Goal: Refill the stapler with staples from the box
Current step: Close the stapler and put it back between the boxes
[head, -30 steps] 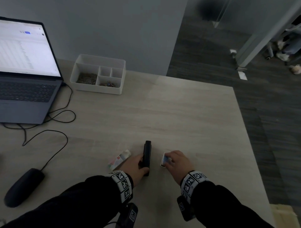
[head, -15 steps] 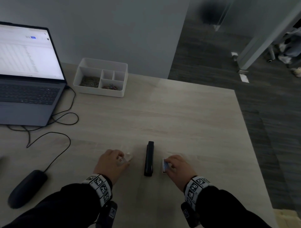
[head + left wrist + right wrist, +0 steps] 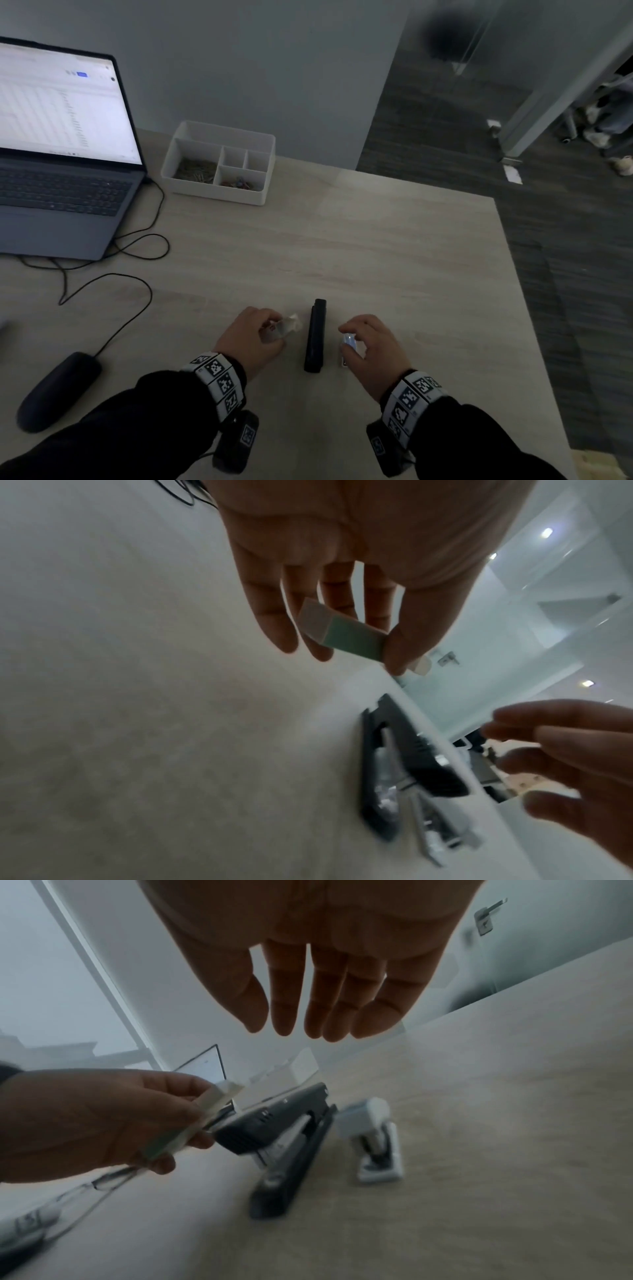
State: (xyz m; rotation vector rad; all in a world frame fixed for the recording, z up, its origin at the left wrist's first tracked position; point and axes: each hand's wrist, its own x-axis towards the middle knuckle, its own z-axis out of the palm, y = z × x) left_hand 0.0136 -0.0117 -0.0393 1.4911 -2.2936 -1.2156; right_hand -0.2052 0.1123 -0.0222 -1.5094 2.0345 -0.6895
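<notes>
A black stapler [image 3: 315,335] lies closed on the wooden table, pointing away from me. My left hand [image 3: 274,329] is just left of it and pinches the small staple box [image 3: 286,327] between thumb and fingers. The box [image 3: 342,631] is pale with a green side and is lifted off the table. A small white stapler [image 3: 373,1139] stands right of the black stapler [image 3: 287,1139]. My right hand [image 3: 308,1031] hovers above the white one with straight, relaxed fingers and holds nothing.
An open laptop [image 3: 61,154] stands at the far left, with a black mouse [image 3: 58,390] and its cable [image 3: 137,291] in front. A white divided tray [image 3: 267,192] with clips sits at the back. The table's right edge [image 3: 534,325] drops to the dark floor.
My left hand let go of the black stapler, reached left and picked the staple box up off the table. My right hand released the small white stapler and lifted above it.
</notes>
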